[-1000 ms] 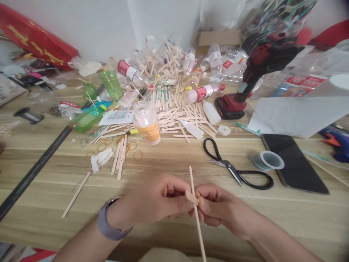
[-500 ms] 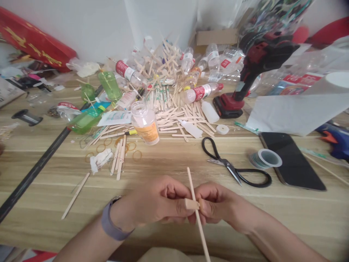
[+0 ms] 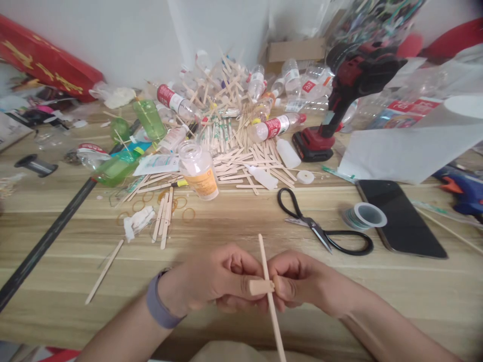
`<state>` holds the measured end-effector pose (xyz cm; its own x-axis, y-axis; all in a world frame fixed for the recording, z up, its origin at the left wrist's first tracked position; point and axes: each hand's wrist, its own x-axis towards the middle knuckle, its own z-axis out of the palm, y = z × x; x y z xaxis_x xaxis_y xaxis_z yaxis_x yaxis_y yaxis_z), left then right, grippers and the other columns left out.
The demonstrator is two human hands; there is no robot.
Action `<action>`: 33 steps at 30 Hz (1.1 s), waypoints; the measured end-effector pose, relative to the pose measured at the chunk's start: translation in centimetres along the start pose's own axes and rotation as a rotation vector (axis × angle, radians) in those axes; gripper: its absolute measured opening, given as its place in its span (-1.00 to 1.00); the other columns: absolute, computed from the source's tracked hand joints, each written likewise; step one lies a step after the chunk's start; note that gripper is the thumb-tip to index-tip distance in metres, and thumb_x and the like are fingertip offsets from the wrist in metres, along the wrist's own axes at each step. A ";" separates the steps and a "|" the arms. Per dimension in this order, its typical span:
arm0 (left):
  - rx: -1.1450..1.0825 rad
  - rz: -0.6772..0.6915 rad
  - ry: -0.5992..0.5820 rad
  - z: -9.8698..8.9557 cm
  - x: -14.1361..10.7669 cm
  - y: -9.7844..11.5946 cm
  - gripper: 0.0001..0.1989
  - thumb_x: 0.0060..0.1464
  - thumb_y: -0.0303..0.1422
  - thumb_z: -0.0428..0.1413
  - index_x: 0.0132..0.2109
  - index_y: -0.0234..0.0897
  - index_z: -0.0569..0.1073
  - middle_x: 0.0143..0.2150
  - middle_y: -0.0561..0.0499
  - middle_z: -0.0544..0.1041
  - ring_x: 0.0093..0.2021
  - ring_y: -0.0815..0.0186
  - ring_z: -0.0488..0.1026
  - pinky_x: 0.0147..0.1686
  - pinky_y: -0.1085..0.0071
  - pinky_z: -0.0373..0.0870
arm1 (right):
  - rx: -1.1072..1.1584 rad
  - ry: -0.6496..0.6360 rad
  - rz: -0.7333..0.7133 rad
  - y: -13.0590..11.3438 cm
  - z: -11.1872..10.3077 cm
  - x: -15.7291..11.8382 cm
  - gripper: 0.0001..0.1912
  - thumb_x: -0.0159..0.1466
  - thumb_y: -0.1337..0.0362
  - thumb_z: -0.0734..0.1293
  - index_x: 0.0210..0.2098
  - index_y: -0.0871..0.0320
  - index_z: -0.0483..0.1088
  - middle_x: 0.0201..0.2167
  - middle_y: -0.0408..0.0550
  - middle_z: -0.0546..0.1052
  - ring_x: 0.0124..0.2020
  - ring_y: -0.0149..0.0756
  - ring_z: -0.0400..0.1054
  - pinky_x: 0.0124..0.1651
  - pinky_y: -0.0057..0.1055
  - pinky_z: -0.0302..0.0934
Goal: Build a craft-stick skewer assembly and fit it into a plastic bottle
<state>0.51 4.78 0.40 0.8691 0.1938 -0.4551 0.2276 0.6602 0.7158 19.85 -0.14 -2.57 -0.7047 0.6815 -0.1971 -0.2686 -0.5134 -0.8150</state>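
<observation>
Near the front edge of the table, my left hand (image 3: pixel 230 279) pinches a short, flat wooden piece (image 3: pixel 260 287) under its thumb. A long thin wooden stick (image 3: pixel 274 319) passes beneath that piece, running from between my hands down toward my body. My right hand (image 3: pixel 298 281) is closed at the right end of the short piece, its thumb and fingertips pressed there beside the stick. The fingers under the crossing are partly hidden.
Black-handled scissors (image 3: pixel 315 229), a wire spool (image 3: pixel 364 216) and a phone (image 3: pixel 402 218) lie to the right. A plastic jar (image 3: pixel 199 176), a pile of craft sticks (image 3: pixel 241 161), bottles and a red drill (image 3: pixel 317 143) stand behind. Several sticks (image 3: pixel 163 218) lie at left.
The short piece has tilted slightly and shifted a little left, showing more of its length. Both hands stay closed around the crossing. The whole view has shifted slightly.
</observation>
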 end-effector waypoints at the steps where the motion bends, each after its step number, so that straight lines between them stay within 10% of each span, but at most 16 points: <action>1: -0.001 -0.002 -0.002 -0.1 0.0 0.0 -0.73 0.06 -0.21 0.22 -0.30 -0.38 0.60 -0.67 0.21 0.13 -0.69 0.57 -0.06 -0.70 0.51 -0.21 | -0.001 0.000 0.002 0.0 0.0 0.0 -0.52 0.18 -0.05 0.39 -0.57 0.26 0.35 -0.71 -0.32 0.12 -0.67 -0.59 -0.12 -0.58 -0.46 -0.32; 33: -0.037 0.127 0.050 0.2 0.5 -0.1 -0.61 -0.02 -0.09 0.24 -0.36 -0.39 0.44 -0.63 0.20 0.19 -0.66 0.55 -0.03 -0.67 0.50 -0.19 | -0.068 0.166 -0.012 0.2 0.1 -0.3 -0.56 0.23 -0.05 0.32 -0.48 0.23 0.36 -0.78 -0.34 0.20 -0.77 -0.59 -0.05 -0.71 -0.55 -0.25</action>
<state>1.02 4.66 0.23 0.8669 0.3127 -0.3883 0.0996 0.6545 0.7495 19.94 -0.48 -2.66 -0.5819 0.7672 -0.2696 -0.2276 -0.4719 -0.8518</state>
